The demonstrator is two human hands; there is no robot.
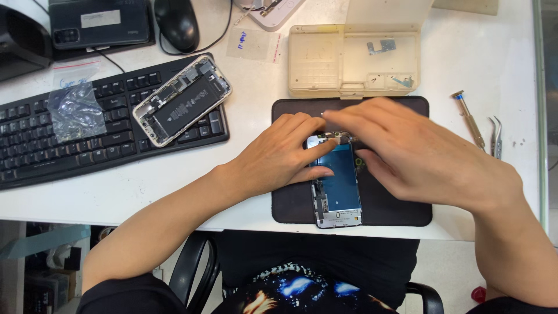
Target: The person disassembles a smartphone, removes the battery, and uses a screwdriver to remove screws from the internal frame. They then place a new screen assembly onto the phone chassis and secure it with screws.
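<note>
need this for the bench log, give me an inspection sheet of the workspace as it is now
surface: white table with a dark mat.
job's things: phone screen panel face down on the mat; opened phone body lying on the keyboard.
clutter: beige parts box, screwdriver, tweezers, plastic bag.
grippers: left hand presses the panel; right hand works at its top edge, blurred.
cables: mouse lead runs up the table.
surroundings: black chair below.
</note>
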